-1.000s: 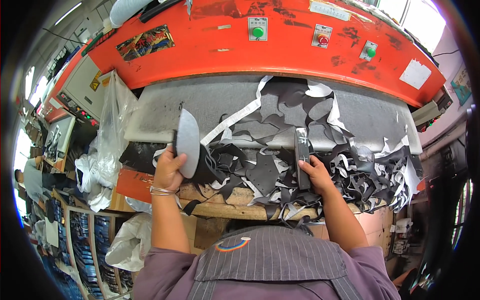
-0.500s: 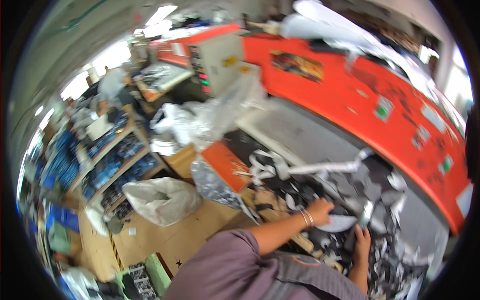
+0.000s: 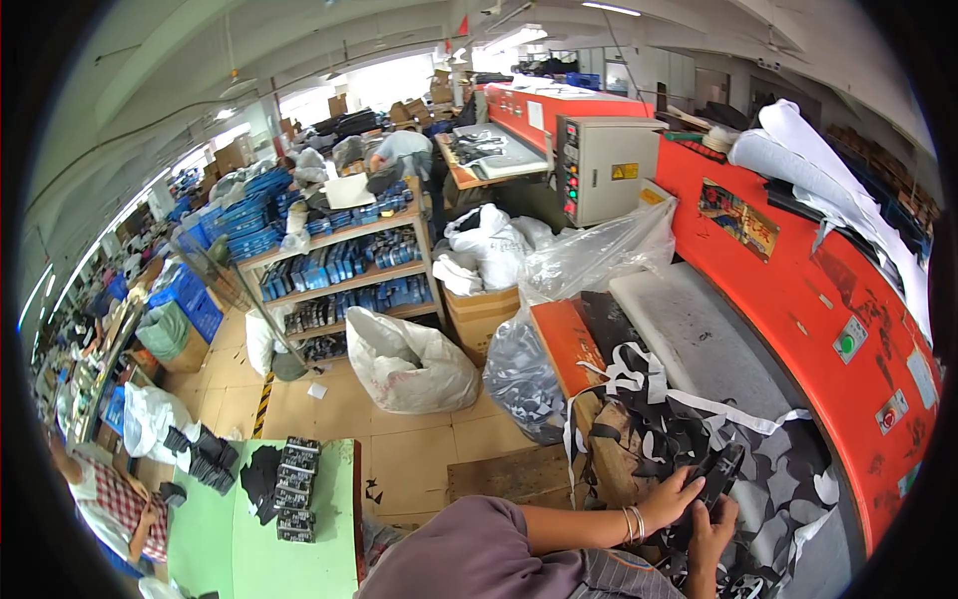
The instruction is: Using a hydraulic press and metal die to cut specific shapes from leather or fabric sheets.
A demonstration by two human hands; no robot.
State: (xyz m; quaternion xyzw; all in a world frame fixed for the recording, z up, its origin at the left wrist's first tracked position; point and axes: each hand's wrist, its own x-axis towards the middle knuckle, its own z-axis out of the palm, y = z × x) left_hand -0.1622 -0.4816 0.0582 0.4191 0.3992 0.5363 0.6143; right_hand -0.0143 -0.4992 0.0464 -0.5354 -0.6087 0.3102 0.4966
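Note:
Close together at the lower right, both my hands are closed on a dark, narrow piece [image 3: 717,471]. My left hand [image 3: 667,504], with bracelets at the wrist, grips it from the left side. Its lower end is in my right hand [image 3: 713,531]. Its exact kind is hard to make out, and my fingers cover part of it. Around and beneath my hands lie many black, grey and white flat scraps [image 3: 773,479], heaped on the machine's bed. A white strip [image 3: 733,411] runs across the heap just beyond them.
A long red machine [image 3: 798,270] rises at the right. Left of the scraps are an orange panel [image 3: 567,344] and a clear bag of scraps [image 3: 526,379]. A white sack [image 3: 404,364], loaded shelves [image 3: 344,270] and a green table [image 3: 289,564] stand farther left. Another person [image 3: 120,504] is at the lower left.
My view has swung to the right and levelled, bringing the green table further in. My hands, apart before, have come together on the dark piece.

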